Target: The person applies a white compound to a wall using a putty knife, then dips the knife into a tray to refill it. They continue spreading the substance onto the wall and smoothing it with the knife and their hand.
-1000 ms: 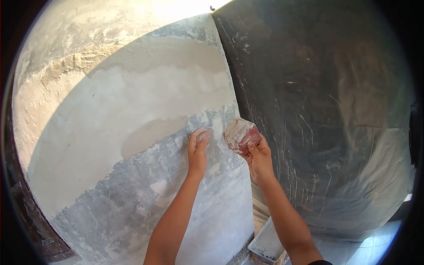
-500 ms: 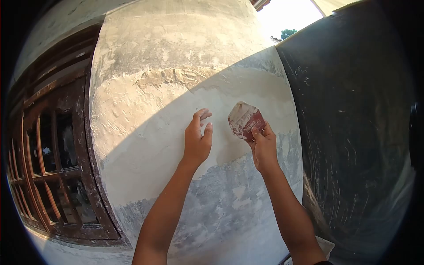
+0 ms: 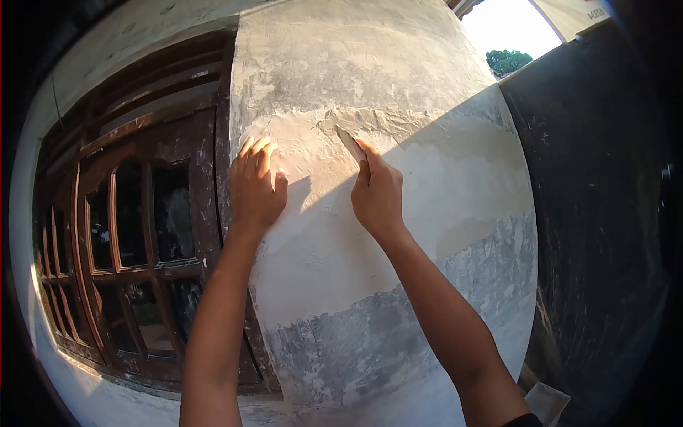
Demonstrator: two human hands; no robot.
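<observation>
My right hand (image 3: 377, 196) grips a flat putty scraper (image 3: 350, 145), seen almost edge-on, its far end at the rough band of wet plaster. Several ridges and drag marks show in the plaster (image 3: 313, 153) around it. My left hand (image 3: 256, 188) is raised near the wall's left edge, its fingers extended and the thumb apart, with nothing in it. It casts a shadow on the sunlit plaster beside it. Below both hands, a smooth pale coat (image 3: 324, 249) covers the wall down to a patchy grey section (image 3: 384, 341).
A brown wooden window (image 3: 142, 220) with glass panes borders the wall on the left. To the right hangs a dark sheet-like surface (image 3: 605, 213). A pale container (image 3: 546, 404) stands low at the right, close to my right forearm.
The view has swung left. My right hand has moved up to the rough plaster and turned the scraper edge-on. My left hand has moved left and up, spreading its fingers near the window frame.
</observation>
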